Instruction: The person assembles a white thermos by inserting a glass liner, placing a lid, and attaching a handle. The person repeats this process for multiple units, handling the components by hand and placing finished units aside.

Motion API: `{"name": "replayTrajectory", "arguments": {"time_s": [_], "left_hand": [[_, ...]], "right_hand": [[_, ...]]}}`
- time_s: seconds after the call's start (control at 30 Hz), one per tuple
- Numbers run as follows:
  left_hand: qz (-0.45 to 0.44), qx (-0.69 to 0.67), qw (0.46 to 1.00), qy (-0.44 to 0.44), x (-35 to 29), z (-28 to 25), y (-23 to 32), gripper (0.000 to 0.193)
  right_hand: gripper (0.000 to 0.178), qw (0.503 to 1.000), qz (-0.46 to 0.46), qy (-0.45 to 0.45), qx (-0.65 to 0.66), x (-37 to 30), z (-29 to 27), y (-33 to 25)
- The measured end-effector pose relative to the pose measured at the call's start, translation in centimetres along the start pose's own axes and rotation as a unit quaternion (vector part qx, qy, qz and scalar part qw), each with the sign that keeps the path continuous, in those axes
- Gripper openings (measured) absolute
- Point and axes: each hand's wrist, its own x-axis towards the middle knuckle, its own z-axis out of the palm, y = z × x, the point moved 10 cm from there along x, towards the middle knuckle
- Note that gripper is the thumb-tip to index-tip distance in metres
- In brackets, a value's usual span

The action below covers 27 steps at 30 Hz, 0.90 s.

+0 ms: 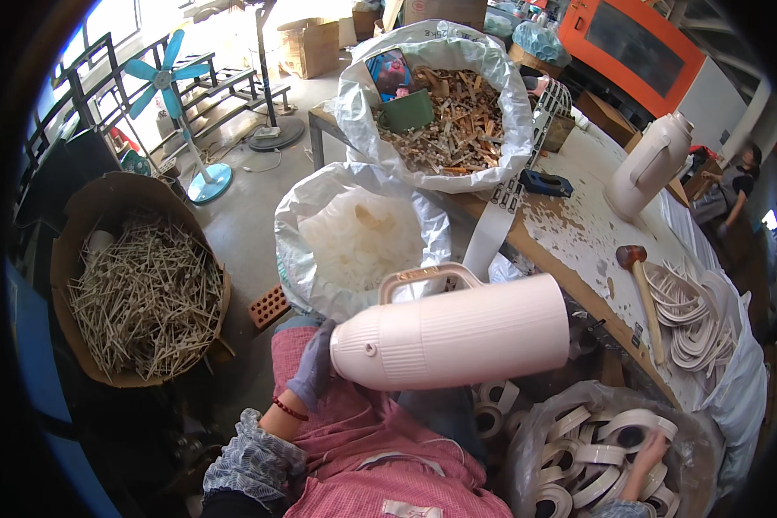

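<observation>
A pale pink thermos jug shell (457, 332) with a looped handle lies sideways above my lap. My left hand (313, 367), in a grey-purple glove, is closed on its narrow left end; the fingers behind it are partly hidden. At the lower right, my bare right hand (649, 457) reaches into a clear plastic bag (527, 457) of off-white ring-shaped plastic parts. Its fingers close on one ring part (632, 430) at the top of the pile, with some blur.
A worn workbench (570, 233) on the right bears another jug shell (652, 164), a mallet (639, 293) and white strips (695, 324). Ahead stand a sack of brown pieces (457, 112) and a sack of translucent parts (363, 233). Left are a carton of thin sticks (147, 302) and a fan (168, 78).
</observation>
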Motion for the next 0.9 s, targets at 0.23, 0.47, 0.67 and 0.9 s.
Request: {"name": "replayTrajectory", "arguments": {"time_s": [0.23,0.47,0.67,0.9], "left_hand": [[-0.043,-0.236,0.967,0.083,1.3,-5.5,-2.2,0.038],[-0.008,-0.238,0.956,0.173,-4.0,-16.5,-1.5,0.037],[0.042,-0.136,0.966,0.214,-11.0,-22.1,-2.6,0.047],[-0.087,-0.279,0.937,0.194,-10.8,-18.4,-6.7,0.035]], "right_hand": [[0.049,0.93,-0.138,-0.07,0.333,4.9,-8.5,-29.7],[0.067,0.412,-0.322,-0.719,0.458,-11.3,-4.6,-51.1],[0.053,0.519,-0.025,-0.475,0.71,1.1,3.6,-55.5],[0.04,0.667,-0.317,-0.144,0.659,2.8,-4.6,-62.5]]}}
